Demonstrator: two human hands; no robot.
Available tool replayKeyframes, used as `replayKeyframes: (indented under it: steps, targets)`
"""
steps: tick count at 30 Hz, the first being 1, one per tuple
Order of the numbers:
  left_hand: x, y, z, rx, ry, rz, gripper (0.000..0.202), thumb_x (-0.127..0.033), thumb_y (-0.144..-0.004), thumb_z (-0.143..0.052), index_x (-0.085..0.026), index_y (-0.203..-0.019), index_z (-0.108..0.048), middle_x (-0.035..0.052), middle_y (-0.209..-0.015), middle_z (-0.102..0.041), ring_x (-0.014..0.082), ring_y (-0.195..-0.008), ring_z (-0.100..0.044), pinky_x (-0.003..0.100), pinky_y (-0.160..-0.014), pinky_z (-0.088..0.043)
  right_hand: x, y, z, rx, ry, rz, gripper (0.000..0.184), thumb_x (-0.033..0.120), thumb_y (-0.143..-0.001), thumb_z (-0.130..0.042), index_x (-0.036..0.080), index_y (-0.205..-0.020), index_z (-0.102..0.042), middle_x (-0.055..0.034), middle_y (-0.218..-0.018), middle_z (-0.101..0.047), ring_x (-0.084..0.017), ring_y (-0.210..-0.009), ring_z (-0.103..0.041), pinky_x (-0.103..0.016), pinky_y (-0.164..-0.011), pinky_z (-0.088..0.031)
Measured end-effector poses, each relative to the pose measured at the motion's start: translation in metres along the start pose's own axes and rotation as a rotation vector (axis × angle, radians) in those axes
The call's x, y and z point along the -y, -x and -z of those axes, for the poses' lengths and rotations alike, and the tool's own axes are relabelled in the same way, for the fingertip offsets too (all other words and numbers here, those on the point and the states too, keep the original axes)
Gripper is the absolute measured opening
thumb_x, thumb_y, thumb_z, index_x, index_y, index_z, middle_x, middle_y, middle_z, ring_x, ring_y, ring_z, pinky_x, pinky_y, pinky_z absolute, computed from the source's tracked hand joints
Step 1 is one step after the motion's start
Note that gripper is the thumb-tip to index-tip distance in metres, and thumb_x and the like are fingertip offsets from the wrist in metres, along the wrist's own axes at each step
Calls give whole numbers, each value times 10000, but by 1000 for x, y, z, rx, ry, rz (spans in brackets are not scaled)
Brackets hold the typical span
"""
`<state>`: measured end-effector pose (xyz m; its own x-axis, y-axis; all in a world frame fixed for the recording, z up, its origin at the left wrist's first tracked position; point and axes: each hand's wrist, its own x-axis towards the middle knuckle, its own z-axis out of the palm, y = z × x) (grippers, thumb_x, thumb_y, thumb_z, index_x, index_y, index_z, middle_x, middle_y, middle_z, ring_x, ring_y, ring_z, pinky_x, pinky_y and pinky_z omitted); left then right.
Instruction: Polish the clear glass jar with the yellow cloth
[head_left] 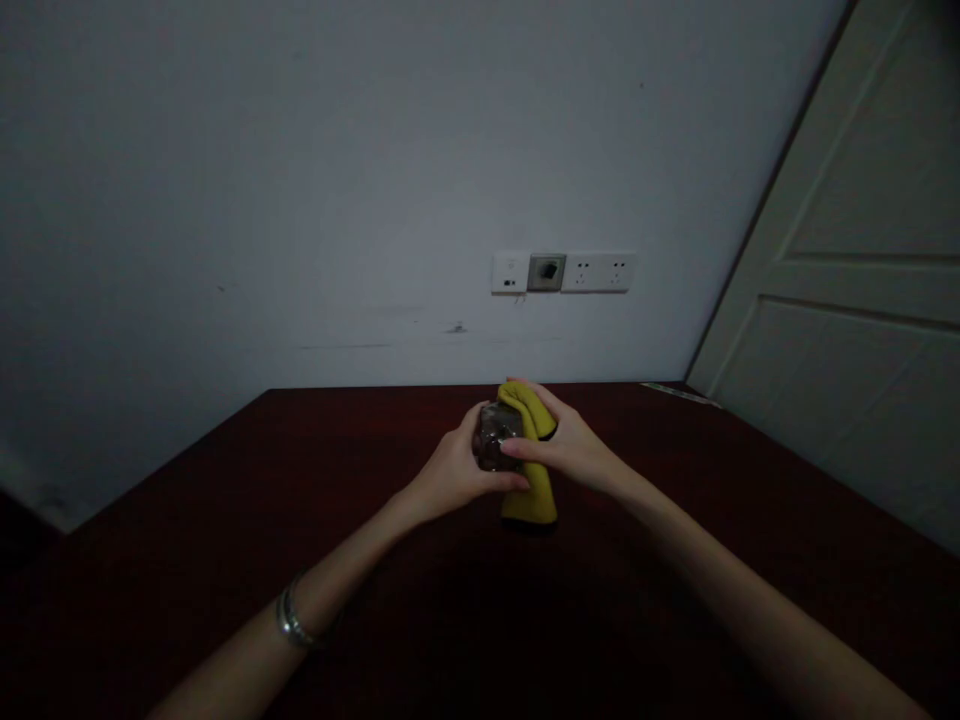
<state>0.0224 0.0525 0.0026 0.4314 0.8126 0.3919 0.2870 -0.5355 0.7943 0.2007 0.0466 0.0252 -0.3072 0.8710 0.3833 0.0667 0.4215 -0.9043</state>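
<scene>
Over the middle of the table, my left hand [454, 465] is closed round a small clear object [495, 425], glass or plastic, with a squarish face turned toward me. Its exact kind is hard to make out in the dim light. A yellow cloth [536, 497] with a dark edge hangs folded against the object's right side. My right hand [574, 445] grips this cloth, its thumb lying across the clear object and its other fingers behind the cloth. Both hands meet at the object, and its far side is hidden.
The dark red table [360, 430] reaches back to a pale wall [337, 180]. Sockets and switches [592, 272] sit on the wall above the table's back edge. To the right stands a white panelled door [847, 300]. A thin strip [679, 393] lies at the back right corner.
</scene>
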Motion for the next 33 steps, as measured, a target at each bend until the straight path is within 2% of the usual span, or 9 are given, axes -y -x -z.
replayKeyframes:
  steps: [3,7,10,13,21,27,30,33]
  targets:
    - [-2,1,0,-35,-44,-19,805,-442,-523,-840,-160,-1177,-464,111,-1069,-658,283,-975,-636,424,-848,-513,3,2,1,17,56,43,796,364,-618,-790,228,-1309,-417,-95,-1240,-564,-272,-1151,-545,-489,-1027,-402]
    - [-2,2,-1,-102,-86,-80,835,-443,-505,-845,-164,-1180,-439,104,-1048,-661,264,-941,-645,396,-812,-527,11,4,5,88,63,71,732,403,-641,-777,221,-1262,-437,-84,-1183,-587,-259,-1096,-563,-443,-973,-450]
    - [0,4,-2,-152,-123,-160,876,-458,-499,-843,-168,-1205,-414,110,-1071,-653,261,-956,-643,398,-829,-526,15,3,5,70,51,73,524,502,-783,-620,229,-1211,-490,-72,-1151,-606,-239,-1084,-565,-417,-956,-459]
    - [-1,5,-1,-183,-142,-233,897,-472,-483,-846,-174,-1206,-408,103,-1062,-652,257,-946,-646,401,-836,-529,17,3,3,-20,43,90,384,517,-867,-494,241,-1124,-567,-54,-1120,-632,-219,-1055,-583,-398,-946,-464]
    - [-10,7,1,-169,-116,-311,918,-503,-451,-842,-194,-1201,-413,94,-1054,-643,257,-935,-654,386,-824,-548,20,3,6,-144,127,220,268,389,-823,-612,245,-1048,-643,-33,-1068,-684,-200,-988,-634,-370,-886,-510]
    - [-9,7,0,-205,-107,-408,952,-491,-424,-848,-172,-1206,-409,130,-1093,-636,270,-959,-652,403,-862,-546,24,9,13,-75,213,431,229,319,-828,-617,290,-1050,-663,-11,-1090,-682,-188,-1038,-623,-386,-934,-490]
    - [-8,8,-3,-216,-78,-401,924,-461,-448,-847,-175,-1204,-398,130,-1095,-640,262,-940,-662,389,-816,-568,27,13,15,-26,266,569,210,299,-823,-625,309,-1025,-679,-1,-1046,-687,-187,-1031,-618,-377,-902,-503]
    - [-8,9,-4,-224,-64,-396,898,-447,-477,-834,-176,-1208,-388,129,-1097,-637,258,-926,-667,376,-778,-583,27,13,15,-59,322,611,190,291,-796,-654,297,-979,-702,-13,-1024,-688,-196,-984,-632,-375,-843,-528]
